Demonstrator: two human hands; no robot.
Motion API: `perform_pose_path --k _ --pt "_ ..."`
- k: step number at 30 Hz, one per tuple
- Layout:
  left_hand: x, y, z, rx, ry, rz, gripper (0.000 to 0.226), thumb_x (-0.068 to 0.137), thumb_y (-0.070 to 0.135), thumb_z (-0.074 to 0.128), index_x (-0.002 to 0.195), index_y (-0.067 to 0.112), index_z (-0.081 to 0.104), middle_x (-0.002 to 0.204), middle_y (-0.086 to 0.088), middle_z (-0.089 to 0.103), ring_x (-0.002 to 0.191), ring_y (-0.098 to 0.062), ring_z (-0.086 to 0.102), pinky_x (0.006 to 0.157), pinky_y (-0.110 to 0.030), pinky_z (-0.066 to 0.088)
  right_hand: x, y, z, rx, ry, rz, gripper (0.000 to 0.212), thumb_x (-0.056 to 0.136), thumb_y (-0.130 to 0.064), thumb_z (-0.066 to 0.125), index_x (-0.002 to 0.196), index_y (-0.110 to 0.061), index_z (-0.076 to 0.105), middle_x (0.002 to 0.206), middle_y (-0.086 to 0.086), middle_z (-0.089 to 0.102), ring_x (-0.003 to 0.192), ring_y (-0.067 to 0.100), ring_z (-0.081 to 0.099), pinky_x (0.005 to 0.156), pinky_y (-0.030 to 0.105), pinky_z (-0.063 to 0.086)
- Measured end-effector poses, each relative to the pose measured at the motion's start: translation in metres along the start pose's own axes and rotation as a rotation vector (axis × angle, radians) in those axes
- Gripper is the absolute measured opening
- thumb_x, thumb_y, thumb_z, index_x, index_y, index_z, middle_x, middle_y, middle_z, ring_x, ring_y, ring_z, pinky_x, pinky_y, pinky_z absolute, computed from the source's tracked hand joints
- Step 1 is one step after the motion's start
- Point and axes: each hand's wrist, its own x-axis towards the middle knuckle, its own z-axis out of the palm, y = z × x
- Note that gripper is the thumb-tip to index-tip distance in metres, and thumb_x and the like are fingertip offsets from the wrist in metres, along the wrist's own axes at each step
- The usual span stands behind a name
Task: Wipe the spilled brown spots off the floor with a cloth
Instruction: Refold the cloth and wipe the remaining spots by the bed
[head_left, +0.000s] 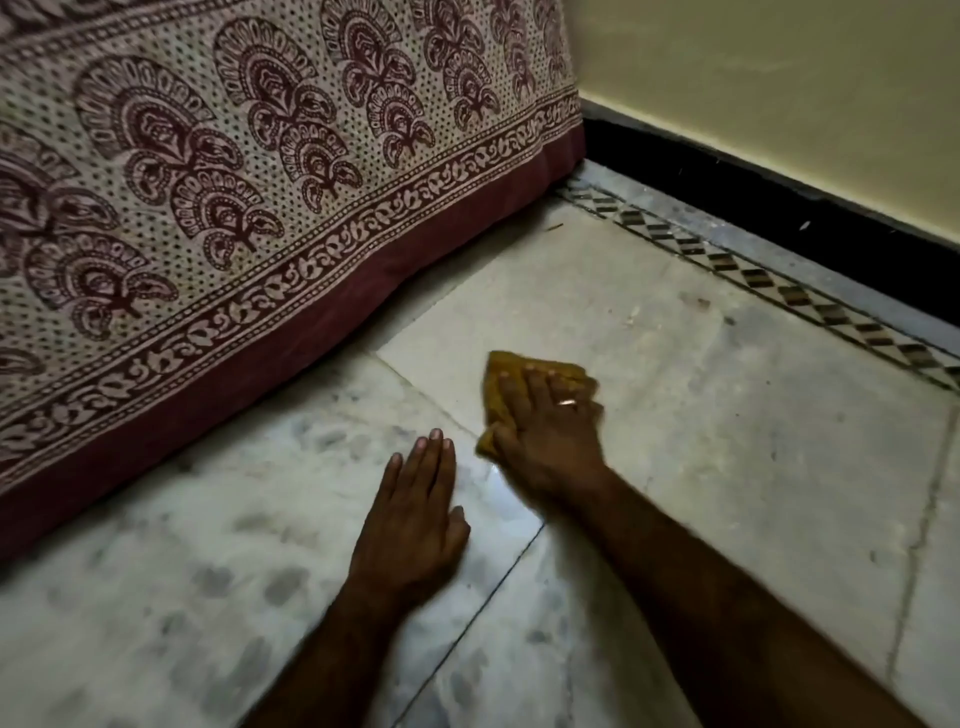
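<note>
A yellow cloth (501, 382) lies flat on the pale marble floor (727, 441) in the middle of the view. My right hand (545, 426) presses down on it with the fingers spread, a ring on one finger. The hand and cloth look blurred. My left hand (413, 514) rests palm-down on the floor just left of the cloth, fingers together and holding nothing. A faint brownish mark (698, 301) shows on the tile beyond the cloth. Whatever is under the cloth is hidden.
A bed draped in a maroon-patterned sheet (208, 208) fills the left, its hem reaching the floor. A patterned tile border (779, 291) and a black skirting (753, 171) run along the cream wall (779, 78) at the right.
</note>
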Motion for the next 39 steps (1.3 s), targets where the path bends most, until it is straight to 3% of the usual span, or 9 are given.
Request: perform_pose_path --k 7,11,14,19,25,30,34,36,39 --pt "-0.021 -0.007 -0.004 -0.006 -0.039 -0.093 0.071 0.089 0.032 0.038 0.152 0.001 0.035 0.161 -0.017 0.03 0.148 -0.03 0.033 0.119 -0.046 0.02 -0.119 0.052 0.009 -0.099 0.04 -0.44 0.059 0.102 -0.05 0.03 0.157 -0.03 0.032 0.163 0.004 0.033 0.151 0.032 0.028 0.116 0.055 0.029" --pt "-0.021 -0.005 -0.003 -0.011 -0.043 -0.105 0.07 0.09 0.032 0.036 0.154 0.003 0.03 0.164 -0.014 0.024 0.151 -0.027 0.025 0.121 -0.045 0.018 -0.06 0.065 -0.015 -0.133 0.089 -0.062 0.07 0.094 -0.055 0.037 0.153 -0.018 0.037 0.154 0.018 0.043 0.138 0.045 0.043 0.096 0.068 0.045" --pt "-0.022 -0.008 -0.002 -0.002 -0.041 -0.09 0.069 0.09 0.032 0.034 0.153 0.001 0.033 0.162 -0.016 0.026 0.149 -0.029 0.029 0.122 -0.043 0.015 -0.035 -0.003 0.001 -0.049 0.043 -0.125 0.079 0.086 -0.064 0.036 0.147 -0.015 0.047 0.147 0.021 0.051 0.122 0.05 0.055 0.08 0.071 0.049" --pt "-0.022 0.006 0.003 -0.021 -0.029 -0.028 0.066 0.101 0.039 0.02 0.149 -0.003 0.038 0.16 -0.016 0.032 0.146 -0.03 0.033 0.121 -0.044 0.016 -0.08 -0.011 0.006 -0.006 0.037 -0.348 0.069 0.089 -0.06 0.037 0.146 -0.023 0.049 0.15 0.014 0.051 0.134 0.038 0.051 0.103 0.068 0.042" --pt "-0.025 -0.003 0.004 -0.026 -0.07 -0.131 0.076 0.098 0.057 0.018 0.155 0.009 0.03 0.165 -0.005 0.021 0.152 -0.02 0.021 0.122 -0.037 0.009 -0.081 0.103 -0.01 -0.059 0.067 -0.046 0.059 0.099 -0.063 0.035 0.14 -0.023 0.053 0.145 0.013 0.057 0.126 0.048 0.057 0.081 0.071 0.049" --pt "-0.023 0.008 0.001 -0.046 -0.087 -0.196 0.08 0.093 0.056 0.019 0.156 0.007 0.027 0.166 -0.006 0.017 0.153 -0.019 0.014 0.123 -0.045 0.013 -0.181 0.258 -0.021 0.006 0.004 0.429 0.084 0.085 -0.087 0.01 0.158 -0.045 0.005 0.169 -0.002 0.013 0.152 0.031 0.024 0.115 0.062 0.027" --pt "-0.026 0.057 0.006 -0.028 -0.115 -0.127 0.081 0.096 0.057 0.019 0.156 0.002 0.024 0.165 -0.015 0.019 0.152 -0.026 0.018 0.122 -0.047 0.013 -0.281 0.268 -0.022 0.047 -0.004 0.715 0.086 0.086 -0.071 0.002 0.161 -0.029 0.008 0.169 0.009 0.012 0.151 0.036 0.024 0.11 0.064 0.031" --pt "-0.028 0.091 0.01 -0.048 -0.139 -0.059 0.08 0.099 0.058 0.013 0.155 0.002 0.026 0.164 -0.015 0.023 0.151 -0.025 0.021 0.122 -0.044 0.011 -0.291 0.229 -0.014 0.087 -0.015 0.736 0.085 0.088 -0.068 0.007 0.161 -0.024 0.005 0.169 0.011 0.009 0.151 0.039 0.02 0.112 0.068 0.024" --pt "-0.028 0.16 0.015 -0.101 -0.162 0.141 0.075 0.102 0.053 0.011 0.153 0.002 0.033 0.162 -0.015 0.028 0.148 -0.028 0.029 0.121 -0.04 0.009 -0.295 0.166 -0.003 0.097 0.08 0.359 0.08 0.093 -0.059 0.037 0.16 -0.019 0.02 0.166 0.009 0.02 0.15 0.035 0.027 0.118 0.064 0.015"
